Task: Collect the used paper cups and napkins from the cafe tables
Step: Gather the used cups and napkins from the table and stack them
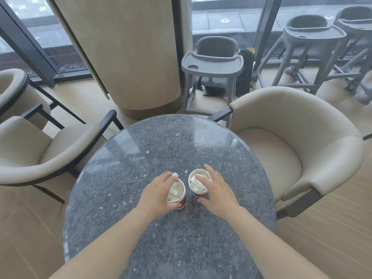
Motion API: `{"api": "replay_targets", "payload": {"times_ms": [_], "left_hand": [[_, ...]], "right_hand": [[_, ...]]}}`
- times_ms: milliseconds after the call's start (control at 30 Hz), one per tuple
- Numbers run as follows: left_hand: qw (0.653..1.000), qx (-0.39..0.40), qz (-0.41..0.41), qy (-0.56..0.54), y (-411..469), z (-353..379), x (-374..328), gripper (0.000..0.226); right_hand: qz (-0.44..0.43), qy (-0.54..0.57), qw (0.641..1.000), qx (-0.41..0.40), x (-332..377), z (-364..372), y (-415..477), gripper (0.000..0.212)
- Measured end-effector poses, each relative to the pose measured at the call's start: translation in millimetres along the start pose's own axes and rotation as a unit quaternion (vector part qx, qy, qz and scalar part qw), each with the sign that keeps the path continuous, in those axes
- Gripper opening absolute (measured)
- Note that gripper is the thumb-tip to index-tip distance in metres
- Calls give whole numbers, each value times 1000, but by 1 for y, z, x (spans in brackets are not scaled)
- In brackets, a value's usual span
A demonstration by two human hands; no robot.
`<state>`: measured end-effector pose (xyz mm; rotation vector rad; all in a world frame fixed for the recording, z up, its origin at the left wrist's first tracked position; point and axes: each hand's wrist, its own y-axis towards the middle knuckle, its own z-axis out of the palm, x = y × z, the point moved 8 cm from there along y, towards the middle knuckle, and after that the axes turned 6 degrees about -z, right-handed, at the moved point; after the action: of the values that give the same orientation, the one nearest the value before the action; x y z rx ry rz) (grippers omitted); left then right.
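Soft window daylight, tabletop (pixel 181 141) glare, fisheye edges.

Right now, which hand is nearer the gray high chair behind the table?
Right. The right hand is over the right cup, under the high chair; the left hand is further left.

Round dark speckled stone table (pixel 167 141) in centre. Beige armchair (pixel 298 141) at its right, another beige armchair (pixel 40 150) at left, a third (pixel 12 91) far left. Wide beige pillar (pixel 128 51) behind table. Grey high chair (pixel 213 63) beside pillar, two more high chairs (pixel 314 37) at upper right. Wood-look floor (pixel 332 228).
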<state>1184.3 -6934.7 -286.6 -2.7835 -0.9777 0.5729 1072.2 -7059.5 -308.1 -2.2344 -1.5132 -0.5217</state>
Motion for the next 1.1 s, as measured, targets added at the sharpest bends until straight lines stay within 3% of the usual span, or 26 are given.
{"api": "replay_targets", "payload": {"times_ms": [67,167,333,433,567,667,800,967,1100], "left_hand": [[1000,-5,13,5,-1,0,-2,57],[999,-27,28,9,-4,-4,-3,56],[999,-38,-8,-11,-4,-4,4,76],[999,-17,-12,31,-2,1,6,89],[999,-9,7,30,-4,6,3,67],[999,32,-11,1,-5,15,5,63],[999,32,0,7,-8,15,3,64],[999,-8,-7,49,-11,8,9,72],[997,-38,29,68,-12,2,2,47]], "right_hand": [[7,-2,1000,11,-1,3,2,63],[3,-3,1000,-5,-1,2,3,58],[1,23,999,-43,2,0,3,65],[4,27,999,-27,5,7,2,75],[10,35,999,-23,7,11,1,74],[10,40,998,-40,9,9,-3,72],[1,16,998,-62,11,6,-10,62],[-39,-35,990,-129,20,-7,-21,33],[-67,-80,989,-109,25,-4,-19,29]]}}
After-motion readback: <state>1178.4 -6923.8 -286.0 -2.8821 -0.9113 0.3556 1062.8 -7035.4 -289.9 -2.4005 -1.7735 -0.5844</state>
